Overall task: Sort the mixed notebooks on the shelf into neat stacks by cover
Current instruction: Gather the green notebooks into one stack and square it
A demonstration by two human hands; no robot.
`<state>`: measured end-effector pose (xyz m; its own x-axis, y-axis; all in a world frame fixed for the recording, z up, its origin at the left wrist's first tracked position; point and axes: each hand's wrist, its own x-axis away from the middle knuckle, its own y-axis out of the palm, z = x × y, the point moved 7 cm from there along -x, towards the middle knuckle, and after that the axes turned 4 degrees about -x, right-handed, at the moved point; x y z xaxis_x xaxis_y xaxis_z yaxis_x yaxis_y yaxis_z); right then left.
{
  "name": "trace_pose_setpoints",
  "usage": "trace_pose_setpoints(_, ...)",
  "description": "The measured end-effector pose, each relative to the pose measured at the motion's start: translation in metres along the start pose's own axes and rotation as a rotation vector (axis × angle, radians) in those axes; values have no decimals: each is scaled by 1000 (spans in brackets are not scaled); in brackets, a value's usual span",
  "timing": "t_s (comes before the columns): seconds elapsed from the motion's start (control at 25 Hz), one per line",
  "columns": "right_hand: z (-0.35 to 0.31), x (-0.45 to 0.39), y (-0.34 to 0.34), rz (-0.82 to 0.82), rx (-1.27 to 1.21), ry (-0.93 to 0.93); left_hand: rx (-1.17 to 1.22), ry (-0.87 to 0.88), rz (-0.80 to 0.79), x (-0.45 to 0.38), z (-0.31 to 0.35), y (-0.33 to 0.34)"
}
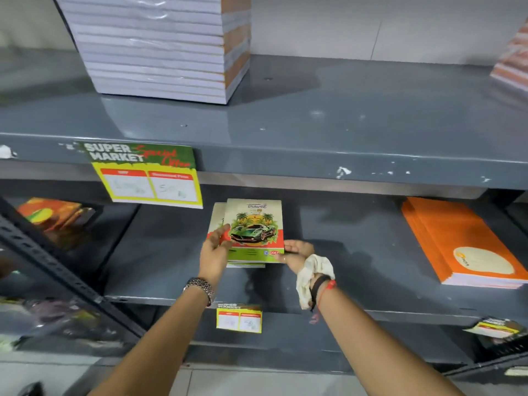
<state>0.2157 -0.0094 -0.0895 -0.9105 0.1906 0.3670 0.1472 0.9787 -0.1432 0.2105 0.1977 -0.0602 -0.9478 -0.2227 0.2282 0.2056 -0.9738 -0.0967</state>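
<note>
The biggest risk I see is the small pile of car-cover notebooks [254,230] at the centre of the frame going askew. The top copy sits shifted right of the one beneath, whose edge peeks out on the left, so if I push from one side only, the lower copies could fan out or slide back on the smooth lower shelf [160,252]. I judge squaring needs even pressure from both sides.

My left hand [215,248] is curled loosely on the pile's left edge, thumb on the cover, fingers partly closed around it. My right hand [295,252] pinches the lower right corner, fingers hidden under the cover. A pale cloth [311,274] hangs at that wrist; it could drag across the pile and nudge it.

A lesser risk: the price tag [148,175] hanging from the upper shelf [314,127] at centre left dangles just above the pile and could catch on a lifted notebook.

As for what holds what, the upper shelf carries a tall white-edged stack [160,47] at upper left and a blurred orange-striped pile [511,61] at the far right edge. The lower shelf holds the orange-cover stack [463,241] at right, well apart from my pile, and the darker neighbouring bay at left has mixed colourful notebooks [54,215], too blurred to tell the covers.
</note>
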Motion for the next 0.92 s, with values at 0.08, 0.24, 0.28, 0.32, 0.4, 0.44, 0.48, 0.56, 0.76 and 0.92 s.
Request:
trace_pose_setpoints(0.08, 1, -6, 18, -24, 49, 14, 2, -9, 31, -7, -8, -16)
trace_pose_setpoints(0.24, -1, -5, 30, -48, 159, -14, -47, 31, 23, -17, -9, -29)
trace_pose_setpoints(0.28, -3, -3, 29, -39, 180, -31, -61, 38, 4, -18, -8, -29)
trace_pose_setpoints(0.32, -6, 1, 31, -31, 192, -61, -72, 35, -7, -18, -10, -31)
trace_pose_setpoints(0.4, -12, 10, 30, 14, 152, -102, -57, 14, -8, -19, -15, -35)
trace_pose_setpoints(0.44, -14, 13, 31, 28, 91, -93, -37, -10, -3, -21, -21, -38)
trace_pose_setpoints(0.48, -13, 13, 34, 23, 25, -69, -24, -47, -4, -22, -27, -41)
trace_pose_setpoints(0.56, -8, 16, 41, -6, -61, 10, -37, -115, -56, -23, -40, -45)
trace_pose_setpoints(0.76, 1, 22, 49, -45, -186, 84, -58, -136, -217, -14, -43, -35)
trace_pose_setpoints(0.92, 0, 24, 53, -47, -189, 65, -6, -188, -221, -9, -43, -32)
